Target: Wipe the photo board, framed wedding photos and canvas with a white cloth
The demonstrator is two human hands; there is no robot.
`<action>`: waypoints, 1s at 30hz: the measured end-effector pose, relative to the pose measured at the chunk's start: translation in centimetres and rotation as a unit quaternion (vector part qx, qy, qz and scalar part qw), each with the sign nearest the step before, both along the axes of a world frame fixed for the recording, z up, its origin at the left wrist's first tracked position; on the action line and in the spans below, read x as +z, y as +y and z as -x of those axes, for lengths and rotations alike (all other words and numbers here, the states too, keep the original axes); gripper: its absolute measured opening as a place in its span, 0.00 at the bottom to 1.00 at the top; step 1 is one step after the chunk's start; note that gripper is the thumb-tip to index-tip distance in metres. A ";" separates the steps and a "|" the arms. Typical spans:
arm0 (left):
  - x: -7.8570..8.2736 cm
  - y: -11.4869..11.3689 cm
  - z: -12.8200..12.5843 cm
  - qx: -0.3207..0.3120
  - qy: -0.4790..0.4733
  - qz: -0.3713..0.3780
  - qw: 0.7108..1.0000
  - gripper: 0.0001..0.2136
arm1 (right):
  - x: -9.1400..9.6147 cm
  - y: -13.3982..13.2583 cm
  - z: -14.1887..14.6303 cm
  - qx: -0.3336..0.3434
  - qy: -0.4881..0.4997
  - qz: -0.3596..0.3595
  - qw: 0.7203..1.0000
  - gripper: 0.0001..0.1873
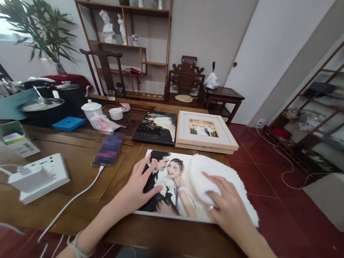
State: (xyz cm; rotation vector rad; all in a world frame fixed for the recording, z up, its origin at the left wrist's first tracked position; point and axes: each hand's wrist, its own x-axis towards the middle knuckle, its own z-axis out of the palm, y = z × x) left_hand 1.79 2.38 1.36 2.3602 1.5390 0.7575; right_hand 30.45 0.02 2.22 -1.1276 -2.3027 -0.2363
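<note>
A large wedding photo panel lies flat on the wooden table in front of me. My left hand rests on its left edge, fingers spread and thumb apart, with nothing in it. Over the panel's right part spreads a fluffy white cloth, which hangs past the right side. My right hand presses a bunched part of this cloth onto the photo, with the fingers bent over it and the index finger stretched forward. The cloth hides the panel's right end.
Behind the panel lie a dark photo album and a light framed photo. To the left are a phone on a cable, a white power strip, a small box, a blue case, a lidded white bowl and black pots.
</note>
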 end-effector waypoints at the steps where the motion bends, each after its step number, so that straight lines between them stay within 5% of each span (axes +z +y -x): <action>1: 0.0 -0.2 -0.1 -0.015 -0.006 -0.007 1.000 0.25 | -0.1 0.8 -0.3 -0.005 -0.002 -0.007 1.000 0.15; 8: 0.5 -0.1 -0.5 -0.037 -0.047 0.023 0.998 0.22 | -2.1 3.1 -0.7 -0.010 -0.020 0.017 1.000 0.16; 19: -0.1 0.6 -0.5 -0.018 -0.060 0.058 0.996 0.23 | -1.2 4.6 -1.9 0.020 0.004 -0.034 0.999 0.15; 30: -0.4 1.3 -0.9 -0.001 -0.031 0.036 0.999 0.22 | -2.0 7.1 -1.6 0.038 -0.016 0.001 0.999 0.17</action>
